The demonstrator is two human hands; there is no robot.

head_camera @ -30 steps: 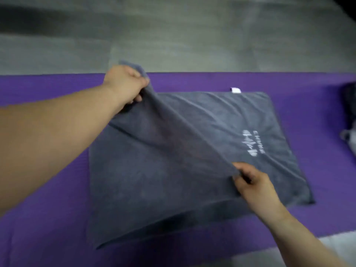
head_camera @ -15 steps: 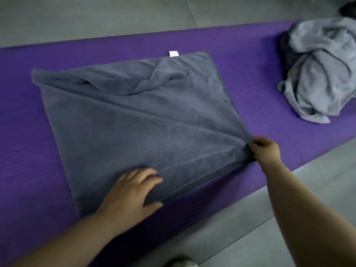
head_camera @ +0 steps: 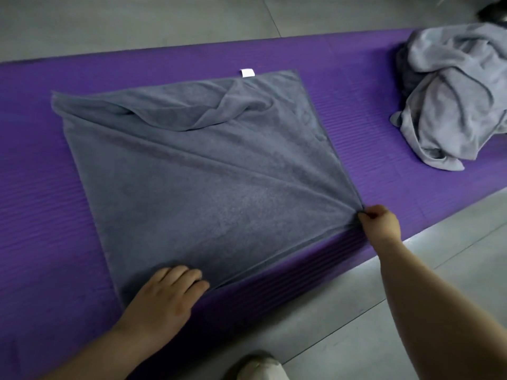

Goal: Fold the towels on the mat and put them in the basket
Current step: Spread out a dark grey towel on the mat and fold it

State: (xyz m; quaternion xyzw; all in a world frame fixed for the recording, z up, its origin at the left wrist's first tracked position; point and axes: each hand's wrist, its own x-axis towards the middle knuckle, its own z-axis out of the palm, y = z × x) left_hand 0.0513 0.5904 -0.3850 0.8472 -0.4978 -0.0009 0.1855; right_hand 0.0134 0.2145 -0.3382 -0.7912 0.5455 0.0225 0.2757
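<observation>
While the gray towel (head_camera: 208,182) lies folded on the purple mat (head_camera: 41,187), both hands work at its near edge. The left hand (head_camera: 164,300) rests palm down on the near left corner, fingers loosely extended and pressing the cloth against the mat; it grips nothing. The right hand (head_camera: 380,223) pinches the near right corner between thumb and curled fingers, and creases run from that corner diagonally across the towel toward its far left corner. The near edge is straight between the two hands. Along the far edge the upper layer is rumpled, with a loose fold sagging near the middle. A white label (head_camera: 247,72) sticks out from the far edge onto the mat. A heap of lighter gray towels (head_camera: 450,100) lies unfolded on the mat, well apart to the right. Gray floor (head_camera: 356,338) borders the mat on both long sides. A light-colored shoe (head_camera: 260,368) shows at the bottom edge.
</observation>
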